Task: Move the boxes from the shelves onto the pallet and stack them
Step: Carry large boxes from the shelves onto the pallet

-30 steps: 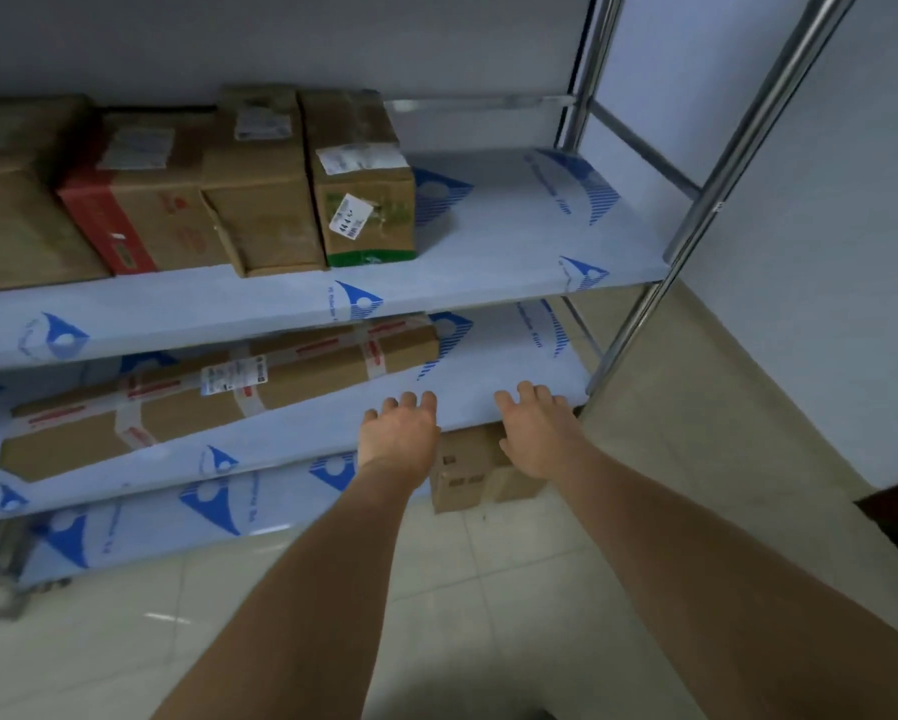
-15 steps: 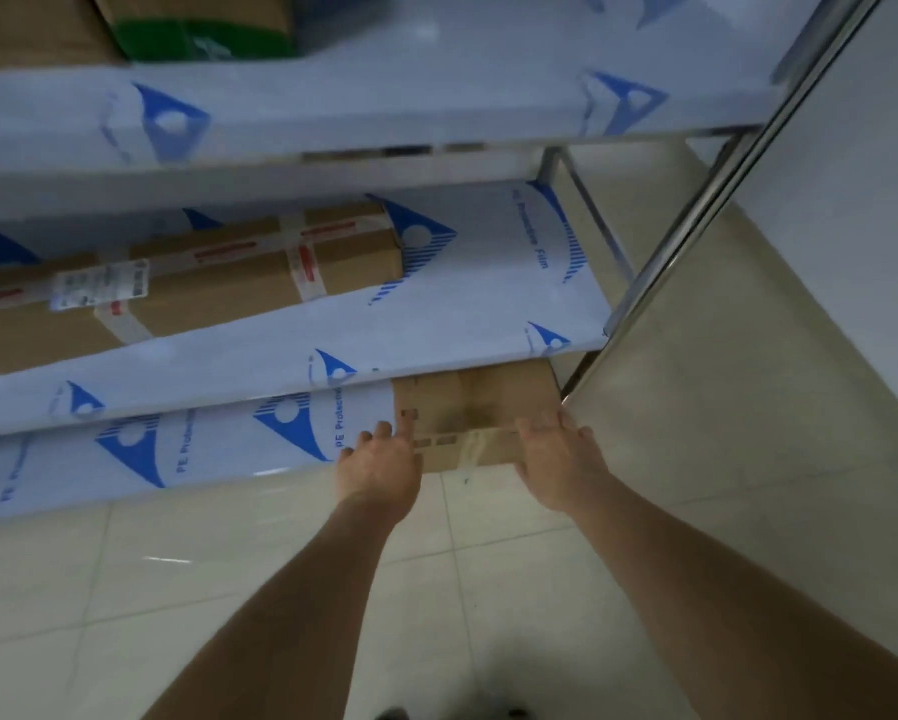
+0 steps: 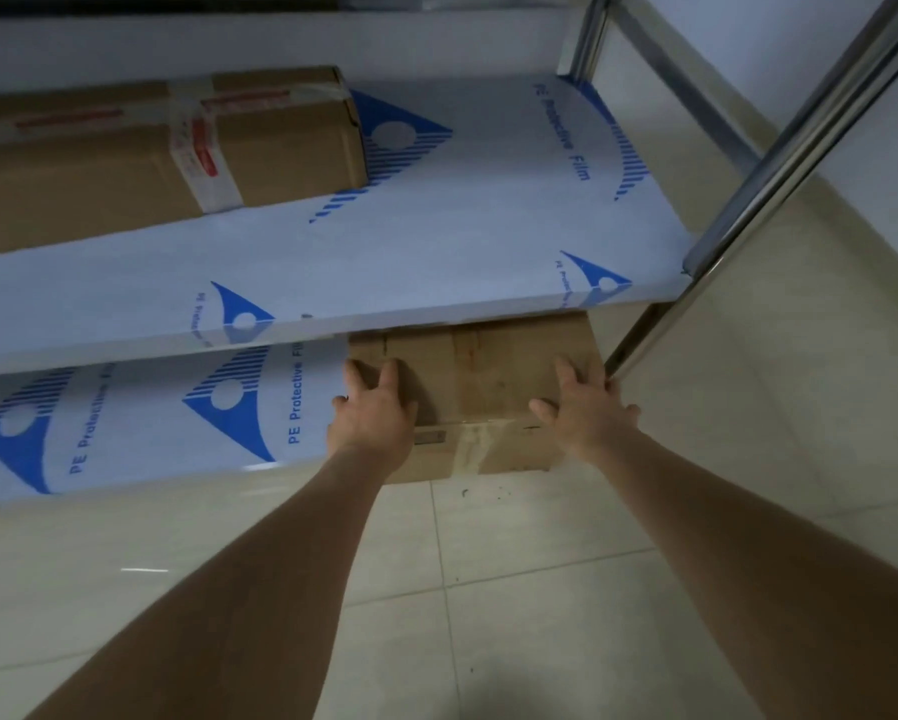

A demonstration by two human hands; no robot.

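A small brown cardboard box (image 3: pixel 480 387) sits at the right end of the bottom shelf (image 3: pixel 150 423), its back half hidden under the shelf above. My left hand (image 3: pixel 374 415) rests on the box's left top corner, fingers spread. My right hand (image 3: pixel 584 410) lies on its right top corner, fingers spread over the edge. A long taped cardboard box (image 3: pixel 124 163) lies on the middle shelf (image 3: pixel 436 252), to the upper left. No pallet is in view.
Both shelves are wrapped in white film with blue triangle prints. A chrome upright post (image 3: pixel 748 200) stands just right of the small box. Pale floor tiles (image 3: pixel 488 589) stretch below and to the right, and a white wall is at the far right.
The view has dropped from the upper shelves to the bottom one. Both hands moved down and forward, from hovering near the middle shelf edge to resting on the small box's two top corners.
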